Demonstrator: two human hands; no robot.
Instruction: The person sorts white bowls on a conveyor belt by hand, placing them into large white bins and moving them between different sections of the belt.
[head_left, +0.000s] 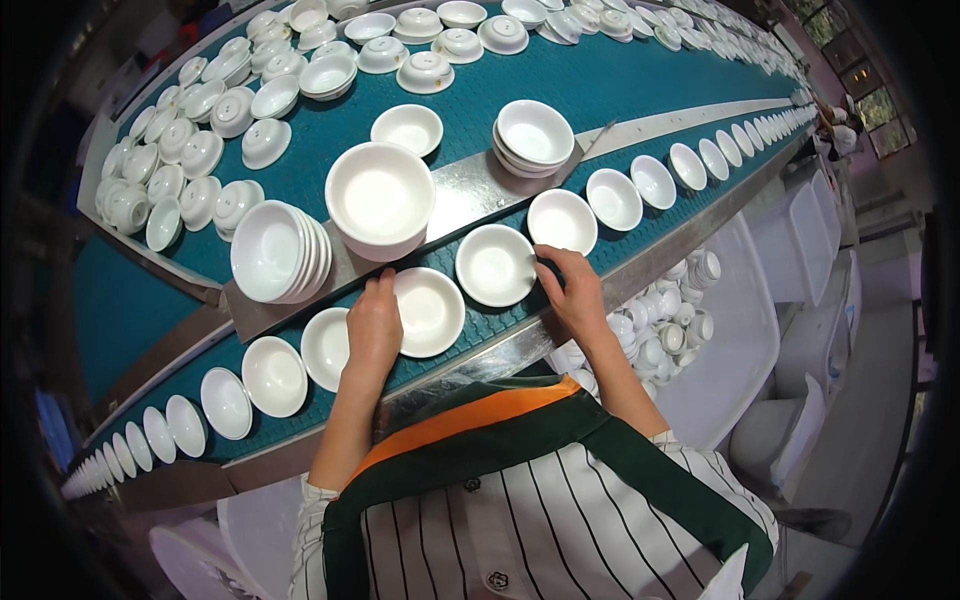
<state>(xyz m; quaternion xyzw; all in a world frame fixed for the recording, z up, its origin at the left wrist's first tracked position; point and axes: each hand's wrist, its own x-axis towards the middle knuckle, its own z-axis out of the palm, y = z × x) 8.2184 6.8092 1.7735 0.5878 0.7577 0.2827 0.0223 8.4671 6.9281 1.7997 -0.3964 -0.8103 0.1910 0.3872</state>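
On the head view I see the left hand (374,326) beside a white bowl (429,312), the right hand (577,293) at a second bowl (496,265), both on the teal belt (490,325), whether either grip is clamped I cannot tell.

Narrow green belt (478,326) – runs lower left to upper right; carries a single-file row of white bowls (496,265), mouths up, closely spaced; metal ledge (465,197) alongside holds three stacks – leaning stack (266,252) at left, large stack (380,193) in the middle, small stack (535,134) at right; wide green belt (610,85) beyond the ledge; scattered bowls (425,72) on it, many upside down, crowded toward left end and far edge, some overlapping.
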